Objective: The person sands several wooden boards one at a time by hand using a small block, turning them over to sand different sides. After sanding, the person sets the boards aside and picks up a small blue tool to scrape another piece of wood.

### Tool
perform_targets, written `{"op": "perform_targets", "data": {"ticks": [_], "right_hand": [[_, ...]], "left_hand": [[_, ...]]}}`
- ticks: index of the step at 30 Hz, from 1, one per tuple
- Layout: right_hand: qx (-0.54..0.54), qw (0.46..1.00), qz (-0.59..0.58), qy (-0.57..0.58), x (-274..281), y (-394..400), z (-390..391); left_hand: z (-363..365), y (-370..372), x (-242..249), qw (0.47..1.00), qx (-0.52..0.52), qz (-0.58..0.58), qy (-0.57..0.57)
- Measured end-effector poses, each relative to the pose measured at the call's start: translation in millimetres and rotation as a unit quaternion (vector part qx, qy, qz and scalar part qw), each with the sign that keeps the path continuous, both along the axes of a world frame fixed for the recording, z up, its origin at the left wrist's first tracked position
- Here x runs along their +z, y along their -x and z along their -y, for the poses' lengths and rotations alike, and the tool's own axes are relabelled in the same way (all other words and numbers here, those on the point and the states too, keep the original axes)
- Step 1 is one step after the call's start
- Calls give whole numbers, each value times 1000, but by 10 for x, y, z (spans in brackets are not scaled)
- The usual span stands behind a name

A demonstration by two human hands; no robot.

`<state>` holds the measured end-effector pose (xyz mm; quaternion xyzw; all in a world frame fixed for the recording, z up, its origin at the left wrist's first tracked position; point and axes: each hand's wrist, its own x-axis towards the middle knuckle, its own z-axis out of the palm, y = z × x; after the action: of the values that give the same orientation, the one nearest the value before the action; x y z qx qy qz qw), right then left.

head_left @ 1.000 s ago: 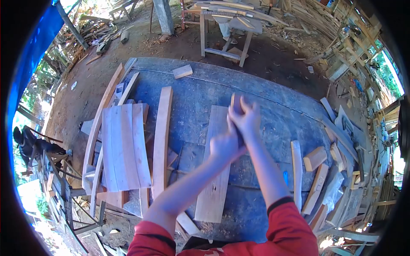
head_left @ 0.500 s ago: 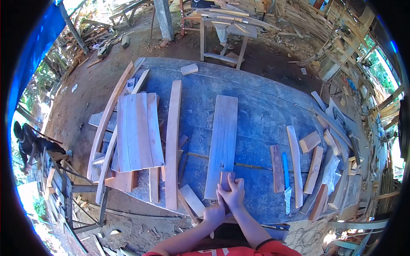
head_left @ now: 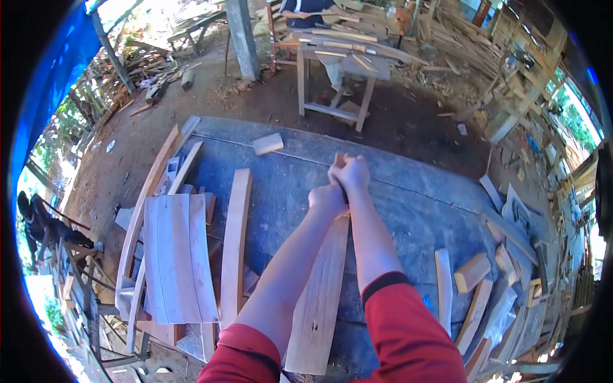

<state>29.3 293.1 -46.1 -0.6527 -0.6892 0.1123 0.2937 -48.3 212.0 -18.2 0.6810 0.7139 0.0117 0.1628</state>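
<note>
A long flat wooden board (head_left: pixel 319 300) lies lengthwise in front of me on the blue-grey table. At its far end, my right hand (head_left: pixel 351 173) is closed around a small brown block (head_left: pixel 340 157), most of which the fingers cover. My left hand (head_left: pixel 327 199) is closed just behind it, pressed against the right hand and the near part of the block. Both arms stretch forward over the board. Whether the block has an abrasive face underneath cannot be seen.
To the left lie a joined slatted panel (head_left: pixel 179 255), a curved wooden piece (head_left: pixel 236 236) and other strips. A short offcut (head_left: pixel 268 143) sits near the table's far edge. Several wood pieces (head_left: pixel 472 272) lie at right. Beyond, a person (head_left: pixel 306 9) stands behind another workbench (head_left: pixel 345 60).
Both hands have slid the small block forward along the board, from its near end to its far end. My view has shifted, and the arms are now stretched out.
</note>
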Motion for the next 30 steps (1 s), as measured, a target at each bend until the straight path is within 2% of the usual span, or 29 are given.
{"op": "perform_targets", "data": {"ticks": [2, 3, 5, 7, 8, 9, 10, 11, 13, 17, 20, 23, 25, 27, 30], "right_hand": [[-13, 1000, 5, 16, 14, 66, 35], [-3, 1000, -15, -8, 124, 69, 169], [3, 997, -29, -65, 293, 77, 670], [22, 993, -72, -91, 222, 56, 1409], [32, 990, -77, -113, 163, 23, 1856], [41, 986, -80, -137, 119, -24, 2299], [48, 991, -75, -103, 73, -79, 2754], [54, 994, -70, -67, 11, -120, 3196], [52, 997, -50, -22, -159, -181, 3964], [43, 998, -29, -28, -283, -207, 4801], [39, 998, -21, -35, -334, -185, 4783], [36, 999, 4, -35, -354, -128, 4333], [18, 997, 16, -67, -348, -42, 3787], [14, 997, 11, -74, -317, 46, 3098], [21, 998, -4, -52, -379, 179, 1781]], "left_hand": [[36, -13, 144, 999, -11, -39, -25], [232, 17, 349, 999, -8, -26, -18], [705, 30, 362, 999, -8, -38, -25], [1467, -58, 170, 998, 15, -13, -58], [1903, -101, 155, 999, 12, 10, -32], [2402, -136, -13, 993, 0, 35, -116], [2837, -203, 31, 999, 12, 22, -49], [3273, -258, -168, 999, 2, 12, -37], [3987, -294, -171, 999, -11, 18, 45], [4804, -276, -375, 998, -45, -2, 37], [4774, -194, -424, 997, -68, -9, 23], [4317, -122, -442, 995, -79, 8, 53], [3784, -58, -450, 998, -57, 34, -3], [3125, -20, -503, 999, -39, 4, -34], [1833, 69, -461, 999, -3, -3, -40]]}}
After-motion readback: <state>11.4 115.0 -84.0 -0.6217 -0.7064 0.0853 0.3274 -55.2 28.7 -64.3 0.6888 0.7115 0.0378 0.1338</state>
